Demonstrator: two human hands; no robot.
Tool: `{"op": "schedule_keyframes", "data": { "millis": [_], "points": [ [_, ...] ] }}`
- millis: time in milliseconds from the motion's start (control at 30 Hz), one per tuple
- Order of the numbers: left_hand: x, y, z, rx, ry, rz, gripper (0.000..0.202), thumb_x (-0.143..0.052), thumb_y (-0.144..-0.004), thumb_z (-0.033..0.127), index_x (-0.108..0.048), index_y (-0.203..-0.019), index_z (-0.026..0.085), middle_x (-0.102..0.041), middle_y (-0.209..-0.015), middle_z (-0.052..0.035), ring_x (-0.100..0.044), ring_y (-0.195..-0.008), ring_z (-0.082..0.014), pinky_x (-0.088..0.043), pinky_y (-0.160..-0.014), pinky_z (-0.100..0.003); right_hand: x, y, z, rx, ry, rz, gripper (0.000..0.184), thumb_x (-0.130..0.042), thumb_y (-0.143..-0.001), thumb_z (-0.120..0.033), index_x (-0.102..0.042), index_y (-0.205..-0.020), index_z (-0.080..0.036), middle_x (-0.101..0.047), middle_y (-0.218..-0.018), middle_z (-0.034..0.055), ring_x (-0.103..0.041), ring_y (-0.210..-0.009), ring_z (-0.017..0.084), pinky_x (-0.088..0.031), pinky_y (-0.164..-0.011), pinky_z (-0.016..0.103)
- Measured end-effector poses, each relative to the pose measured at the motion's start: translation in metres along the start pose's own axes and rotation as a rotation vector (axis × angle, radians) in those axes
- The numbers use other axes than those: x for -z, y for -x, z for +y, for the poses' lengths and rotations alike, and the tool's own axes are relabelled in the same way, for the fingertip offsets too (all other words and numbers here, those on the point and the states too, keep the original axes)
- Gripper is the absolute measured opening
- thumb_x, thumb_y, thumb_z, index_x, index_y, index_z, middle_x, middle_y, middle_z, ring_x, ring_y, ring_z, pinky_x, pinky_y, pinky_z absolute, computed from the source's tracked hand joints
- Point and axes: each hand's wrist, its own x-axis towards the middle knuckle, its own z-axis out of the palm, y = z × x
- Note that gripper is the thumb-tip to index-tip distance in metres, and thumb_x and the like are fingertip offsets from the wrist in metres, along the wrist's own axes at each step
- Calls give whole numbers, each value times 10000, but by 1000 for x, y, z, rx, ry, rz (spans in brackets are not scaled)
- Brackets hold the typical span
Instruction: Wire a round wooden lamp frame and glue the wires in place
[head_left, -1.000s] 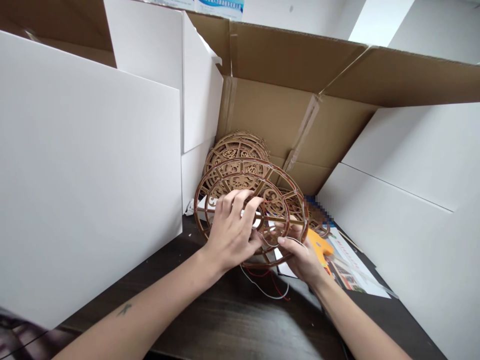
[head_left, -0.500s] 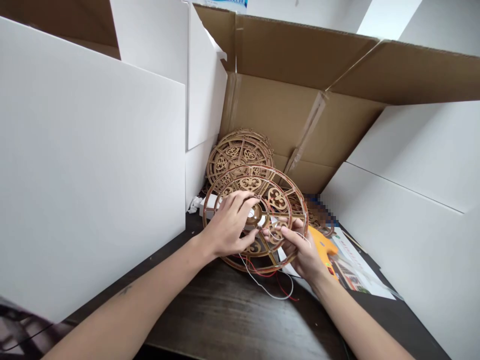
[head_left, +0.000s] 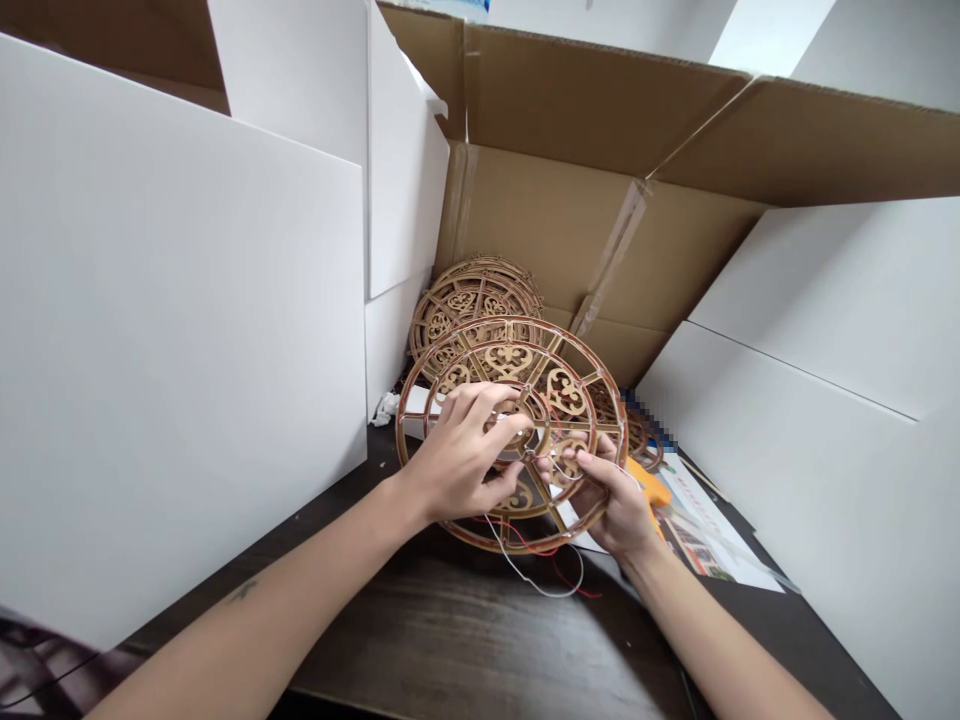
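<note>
A round, gold-brown openwork frame (head_left: 508, 360) with scrollwork panels and several spokes is held tilted above the dark table. My left hand (head_left: 469, 455) curls over its central ring, fingertips and thumb on the hub. My right hand (head_left: 611, 495) grips the frame's lower right part, fingers behind and thumb in front near a thin white wire. A white wire (head_left: 551, 594) and a red wire (head_left: 589, 595) hang below the frame. What exactly the right fingertips pinch is too small to tell.
Similar round frames (head_left: 480, 285) are stacked behind against a cardboard box (head_left: 555, 230). White boxes (head_left: 180, 320) (head_left: 832, 380) stand on both sides. At the right lie an orange tool (head_left: 649, 485) and a printed sheet (head_left: 716, 530). Crumpled white paper (head_left: 385, 408) lies left.
The frame has tipped to face me more and come slightly nearer. Both hands keep their hold, the right having shifted slightly right with the frame.
</note>
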Motion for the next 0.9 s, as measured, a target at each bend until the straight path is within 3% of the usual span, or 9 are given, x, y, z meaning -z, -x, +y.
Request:
{"op": "schedule_keyframes", "data": {
  "millis": [333,567,733,900],
  "points": [
    [5,-3,4,-70,-55,35,279,-590,-867,258,-601,-1134,177,-522,-1322,-145,-411,-1279,-317,-344,-1114,-506,0,0,-2,-8,-80,-1,249,-784,-705,-246,-664,-923,-243,-725,-789,-6,-736,-769,246,-612,-844,488],
    [1,-2,13,-31,-97,104,259,-631,-885,319,-622,-1104,180,-560,-1283,-127,-443,-1230,-309,-323,-1107,-502,-6,-1,-4,17,-111,48,288,-827,-675,-249,-695,-930,-231,-737,-794,-13,-733,-697,220,-644,-750,431],
    [-5,-2,18,7,-101,128,104,-592,-927,243,-649,-981,176,-592,-1181,-115,-472,-1150,-294,-400,-1012,-460,-7,-2,-5,31,-109,70,298,-827,-682,-230,-680,-940,-221,-743,-825,-8,-745,-751,221,-650,-735,385],
    [-8,0,14,24,-79,113,86,-578,-935,194,-660,-924,169,-606,-1162,-113,-483,-1131,-285,-440,-985,-446,-8,-2,-3,30,-106,74,285,-807,-703,-216,-663,-949,-221,-745,-862,3,-748,-781,224,-644,-774,388]
  ]
}}
